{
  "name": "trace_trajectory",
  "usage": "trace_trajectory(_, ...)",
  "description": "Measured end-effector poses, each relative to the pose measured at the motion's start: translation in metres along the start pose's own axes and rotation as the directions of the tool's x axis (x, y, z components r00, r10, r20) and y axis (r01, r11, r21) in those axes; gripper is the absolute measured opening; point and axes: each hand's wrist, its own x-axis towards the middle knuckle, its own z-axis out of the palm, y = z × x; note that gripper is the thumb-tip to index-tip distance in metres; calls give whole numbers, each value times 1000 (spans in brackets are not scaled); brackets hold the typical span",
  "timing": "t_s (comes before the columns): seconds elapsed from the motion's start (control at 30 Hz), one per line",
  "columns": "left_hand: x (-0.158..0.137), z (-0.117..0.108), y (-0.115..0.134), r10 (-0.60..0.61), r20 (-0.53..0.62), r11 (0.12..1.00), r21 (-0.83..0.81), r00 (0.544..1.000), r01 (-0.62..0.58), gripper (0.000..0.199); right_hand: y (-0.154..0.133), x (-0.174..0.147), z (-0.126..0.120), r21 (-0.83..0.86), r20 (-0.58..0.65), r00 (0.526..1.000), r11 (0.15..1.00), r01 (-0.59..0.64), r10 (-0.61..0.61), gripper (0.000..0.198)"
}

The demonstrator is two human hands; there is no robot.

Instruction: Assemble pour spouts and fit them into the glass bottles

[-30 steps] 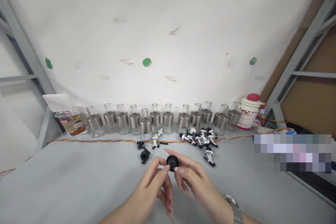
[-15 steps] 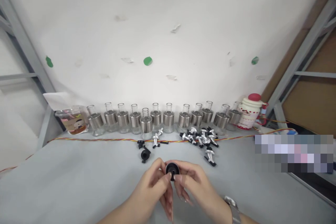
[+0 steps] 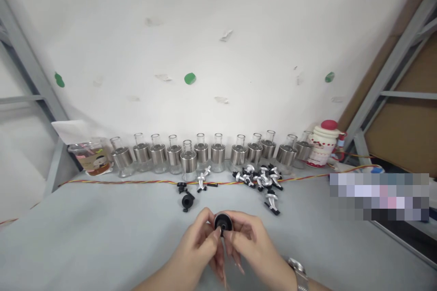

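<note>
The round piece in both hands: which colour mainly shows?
The round piece shows mainly black, in the head view.

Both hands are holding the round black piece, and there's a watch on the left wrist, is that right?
Not quite: the head view shows the watch on the right wrist. The left hand and right hand do hold the round black piece.

You've got twelve bottles (image 3: 217, 153) across mid-frame, three green stickers (image 3: 190, 78) above, one red-topped tumbler (image 3: 320, 148) right, one plastic cup (image 3: 90, 162) left; lower centre, two hands (image 3: 200, 240), one round black part (image 3: 223, 221)!
</note>
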Motion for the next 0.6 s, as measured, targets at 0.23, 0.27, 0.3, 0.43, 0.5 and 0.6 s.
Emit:
trace_trajectory(0.23, 8, -3, -2, -83, -83, 996, -47, 993, 79, 32, -1, 8, -4, 29, 57, 996, 997, -65, 63, 30)
trace_trajectory(0.27, 10, -4, -1, -133, -95, 988, -88, 987, 125, 35, -2, 9, -5, 24, 94, 992, 996, -84, 82, 34)
trace_trajectory(0.3, 13, -5, 1, -182, -104, 976, -138, 978, 167, 38, -3, 10, -6, 10, 129, 987, 995, -96, 93, 36)
trace_trajectory(0.43, 14, -9, 14, -262, -102, 927, -304, 960, 220, 42, -5, 7, -8, -164, 151, 987, 986, -21, 46, 28)
trace_trajectory(0.5, 11, -9, 19, -267, -71, 911, -344, 961, 227, 42, -5, 4, -8, -250, 117, 993, 968, 12, 18, 23)
trace_trajectory(0.6, 6, -8, 21, -283, -10, 893, -369, 959, 259, 43, -3, 3, -6, -268, 94, 995, 964, 2, 24, 25)
